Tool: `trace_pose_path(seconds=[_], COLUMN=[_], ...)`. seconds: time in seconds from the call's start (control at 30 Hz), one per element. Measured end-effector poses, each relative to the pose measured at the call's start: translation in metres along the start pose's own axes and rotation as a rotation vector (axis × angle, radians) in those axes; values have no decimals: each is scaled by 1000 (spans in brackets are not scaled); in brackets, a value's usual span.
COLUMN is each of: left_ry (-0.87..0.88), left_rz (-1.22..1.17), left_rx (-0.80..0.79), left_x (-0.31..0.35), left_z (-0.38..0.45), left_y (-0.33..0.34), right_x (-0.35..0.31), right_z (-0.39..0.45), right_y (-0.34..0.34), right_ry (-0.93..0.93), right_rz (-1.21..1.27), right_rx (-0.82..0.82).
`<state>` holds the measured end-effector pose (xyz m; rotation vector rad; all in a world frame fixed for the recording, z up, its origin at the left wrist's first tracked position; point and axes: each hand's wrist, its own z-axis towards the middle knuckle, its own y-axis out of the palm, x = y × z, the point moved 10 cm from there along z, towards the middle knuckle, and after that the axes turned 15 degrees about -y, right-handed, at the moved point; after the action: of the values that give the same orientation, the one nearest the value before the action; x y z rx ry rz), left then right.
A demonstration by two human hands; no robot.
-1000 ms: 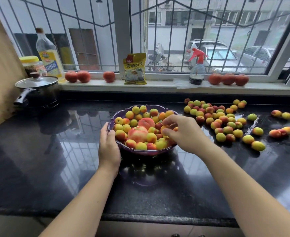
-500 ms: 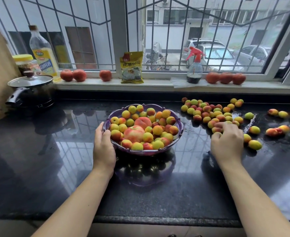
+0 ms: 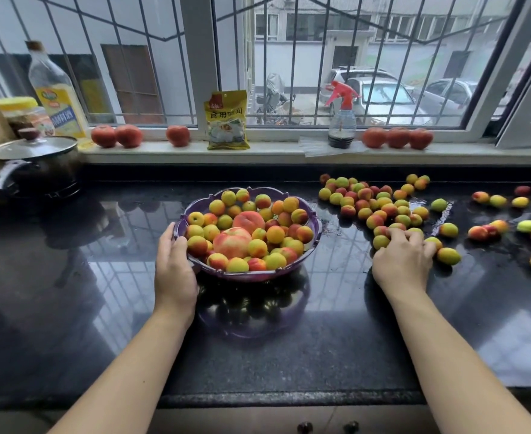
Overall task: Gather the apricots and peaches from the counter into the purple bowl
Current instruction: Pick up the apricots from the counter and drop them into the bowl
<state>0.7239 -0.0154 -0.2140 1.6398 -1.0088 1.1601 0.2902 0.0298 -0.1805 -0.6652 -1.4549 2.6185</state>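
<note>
Black desk (image 3: 320,355) under both hands: left hand (image 3: 175,270) holds the purple bowl (image 3: 315,228); right hand (image 3: 403,261) curls over apricots (image 3: 383,208), probably grasping some, next lifting them bowlward.

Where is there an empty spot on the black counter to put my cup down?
The widest bare patch lies left of the purple bowl, between it and the lidded pot. The front strip by the counter edge, between the two arms, is also free. Right of the bowl is crowded: the right hand sits among apricots scattered toward the far right.
</note>
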Motion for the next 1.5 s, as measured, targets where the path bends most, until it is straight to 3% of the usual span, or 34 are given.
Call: trace_pose_path(seconds=[0.17, 0.3, 0.43, 0.53, 0.63, 0.73, 0.87, 0.97, 1.1, 1.23, 1.3, 1.43, 1.5], left_ry=[1, 6, 3, 8, 3, 6, 9, 5, 3, -2, 2, -2, -1], left_rz=[-7, 4, 31, 47, 46, 65, 72, 62, 47, 36, 31, 12, 8], left_rx=[0, -2, 18, 31, 28, 34, 35, 28, 40, 41, 38, 19, 26], left_x=[0, 0, 0, 3, 4, 6, 7, 7, 5, 1, 1, -1, -1], left_z=[0, 0, 1, -1, -4, -6, -6, -5, -3, 2, 2, 2, 2], left_y=[-1, 0, -1, -1, -1, 0, -1, 0, -3, -4, -4, -2, -3], right_x=[5, -1, -51, -124, -178, -199, -175, -133, -72, -40, -38, -40, -39], right_z=[4, 5, -2, -15, -24, -22, -9, 5, 23, 11, 12, 13, 12], right_y=[7, -4, -39, -44, -30, -16, -36, -37, -16, 10, 16, 38, 38], right_ry=[30, 5, -254, -476, -593, -667, -560, -451, -305, -200, -207, -231, -236], right_rz=[-32, -10, 464, 639, 554, 329, 508, 494, 233, 181, 132, -5, -28], right_rx=[-51, 26, 175, -79, -295, -322, -5, 79, 39, 8, -3, -180, -157])
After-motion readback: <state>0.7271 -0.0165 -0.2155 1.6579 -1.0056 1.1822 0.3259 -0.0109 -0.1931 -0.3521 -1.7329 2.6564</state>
